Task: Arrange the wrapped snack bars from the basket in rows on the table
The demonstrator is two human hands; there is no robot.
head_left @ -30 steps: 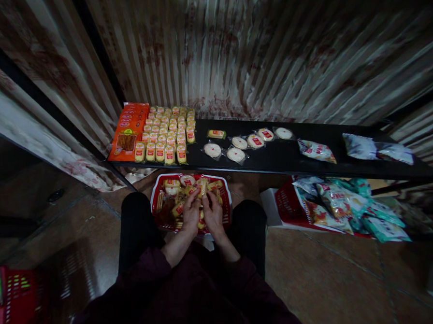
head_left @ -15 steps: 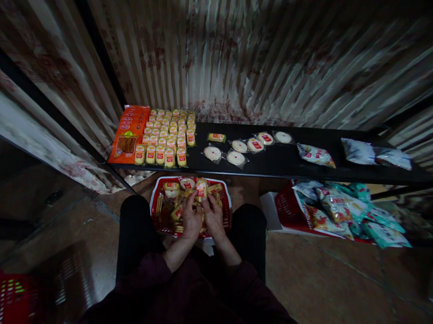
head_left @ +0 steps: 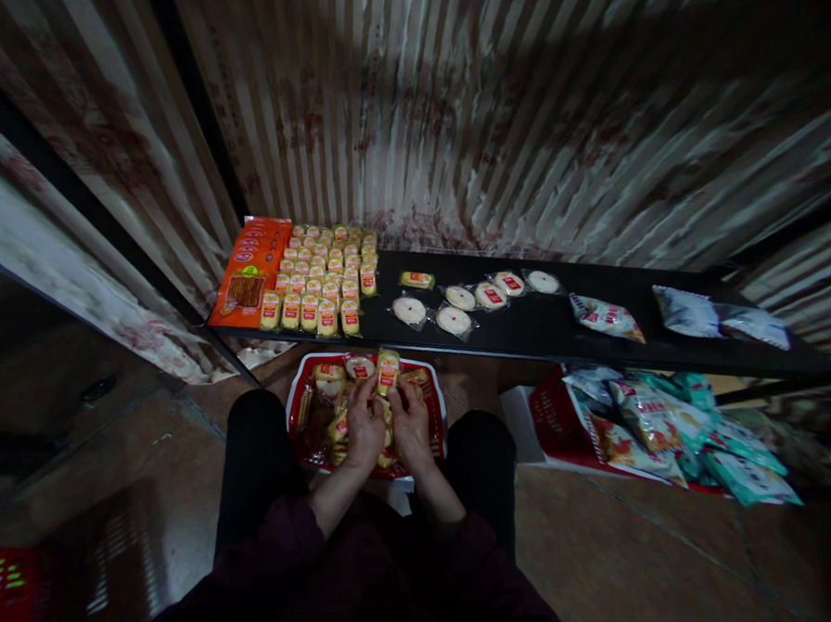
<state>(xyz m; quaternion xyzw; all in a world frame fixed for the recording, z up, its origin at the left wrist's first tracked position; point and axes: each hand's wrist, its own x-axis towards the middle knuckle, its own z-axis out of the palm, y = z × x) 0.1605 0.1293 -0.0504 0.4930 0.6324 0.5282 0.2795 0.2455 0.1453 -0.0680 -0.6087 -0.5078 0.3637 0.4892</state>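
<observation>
A red basket (head_left: 436,412) of small yellow wrapped cakes sits on the floor between my knees. Both hands are over it, close together. My left hand (head_left: 363,429) is closed with its fingers curled up towards a yellow cake packet (head_left: 388,369) that stands upright at the fingertips. My right hand (head_left: 411,423) is closed beside it, fingers touching the same packet's lower end. Which hand carries the packet's weight is unclear in the dim light.
A low black shelf (head_left: 548,327) runs across in front, holding rows of yellow cakes (head_left: 320,283), an orange box (head_left: 251,264), round white cakes (head_left: 457,299) and bagged snacks (head_left: 605,316). Another red basket (head_left: 552,406) with green snack bags (head_left: 678,418) lies right. Corrugated metal wall behind.
Both hands have risen slightly in the basket and lifted one yellow packet upright at the fingertips. The view has tilted down a little.
</observation>
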